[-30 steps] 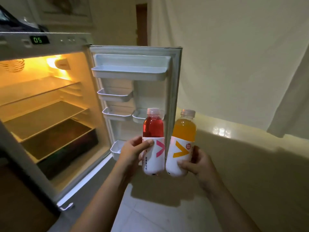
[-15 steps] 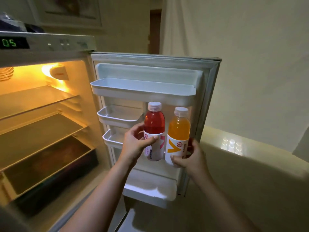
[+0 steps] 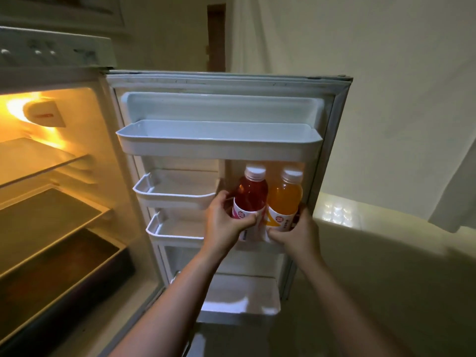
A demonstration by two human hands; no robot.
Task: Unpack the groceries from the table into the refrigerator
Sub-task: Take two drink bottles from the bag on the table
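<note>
The refrigerator stands open, its door [image 3: 332,130] swung out in front of me. My left hand [image 3: 222,224] grips a red drink bottle [image 3: 251,195] with a white cap and white label. Beside it, my right hand [image 3: 293,234] grips an orange drink bottle [image 3: 286,199] of the same kind. Both bottles are upright, side by side, inside the door's right middle compartment, under the wide top door shelf [image 3: 219,148]. Their bases are hidden behind my hands, so I cannot tell whether they rest on the shelf.
Two small door bins [image 3: 175,195] [image 3: 175,234] sit left of the bottles, and a bottom door shelf [image 3: 242,302] lies below. The lit fridge interior at left has glass shelves [image 3: 51,217] and a dark drawer [image 3: 64,274]. A pale wall and curtain stand at right.
I have come closer to the door, and both hands have carried the bottles forward, from in front of the door into its right middle compartment.
</note>
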